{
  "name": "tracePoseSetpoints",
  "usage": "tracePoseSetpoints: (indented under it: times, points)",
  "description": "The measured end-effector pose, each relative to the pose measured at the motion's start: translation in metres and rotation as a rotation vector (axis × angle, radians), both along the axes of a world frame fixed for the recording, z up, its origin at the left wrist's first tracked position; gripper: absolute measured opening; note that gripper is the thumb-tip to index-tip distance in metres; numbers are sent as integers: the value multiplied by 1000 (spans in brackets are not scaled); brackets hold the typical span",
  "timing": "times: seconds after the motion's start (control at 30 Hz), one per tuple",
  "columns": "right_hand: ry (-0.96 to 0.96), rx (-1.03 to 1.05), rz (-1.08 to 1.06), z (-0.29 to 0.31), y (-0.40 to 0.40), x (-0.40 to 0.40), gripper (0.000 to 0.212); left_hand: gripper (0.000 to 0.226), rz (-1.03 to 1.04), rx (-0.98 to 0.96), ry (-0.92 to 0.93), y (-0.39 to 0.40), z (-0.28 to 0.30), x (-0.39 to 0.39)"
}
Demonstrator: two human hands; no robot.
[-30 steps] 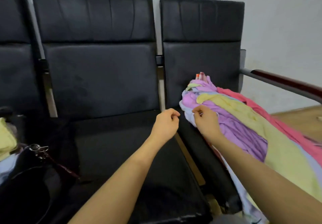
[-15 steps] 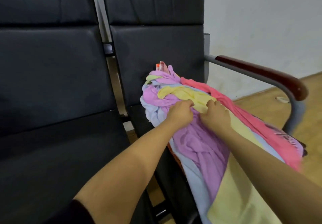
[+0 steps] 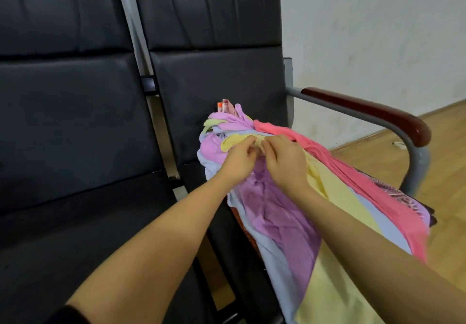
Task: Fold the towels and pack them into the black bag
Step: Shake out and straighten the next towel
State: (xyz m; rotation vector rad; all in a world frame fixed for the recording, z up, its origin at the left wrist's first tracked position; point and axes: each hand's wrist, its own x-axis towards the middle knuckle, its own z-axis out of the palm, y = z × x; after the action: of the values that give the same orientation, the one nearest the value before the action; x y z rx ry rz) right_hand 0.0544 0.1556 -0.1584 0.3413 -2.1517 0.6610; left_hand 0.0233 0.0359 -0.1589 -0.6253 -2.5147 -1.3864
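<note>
1. Two hands meet on top of a pile of towels (image 3: 290, 212) on the right black chair (image 3: 216, 71).
2. The left hand (image 3: 238, 161) has its fingers curled and pinches the edge of the yellow towel (image 3: 335, 190).
3. The right hand (image 3: 286, 161) pinches the same yellow edge, just beside the left hand (their fingertips almost touch).
4. Under the hands lie a purple towel (image 3: 282, 220) and a pale blue towel (image 3: 274, 260).
5. A pink towel (image 3: 358, 175) runs along the far side of the pile, near the brown armrest (image 3: 365, 109).
6. A small orange and white thing (image 3: 220, 106) pokes up behind the pile, against the chair back. It is too blurry to read any words on it.
7. Another black chair (image 3: 70, 122) stands to the left.
8. The black bag is not in sight.
</note>
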Motion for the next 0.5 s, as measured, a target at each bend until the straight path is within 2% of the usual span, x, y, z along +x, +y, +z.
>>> tracePoseSetpoints:
  times: [0.1,0.2,0.27,0.33,0.5]
  points:
    - [-170,46,50,9,-8,10,34,17,90,72,-7,-18,12,13]
    - [-410,192,-61,0,-7,20,76,17,171,150,15,-38,25,29]
    - [-462,298,-129,-9,-2,25,90,16,177,130,47,-47,29,35]
    - [-460,352,-118,-13,-3,31,84,17,176,51,68,-56,34,46]
    - [-297,219,-205,12,-22,40,28,20,219,54,125,-72,50,70]
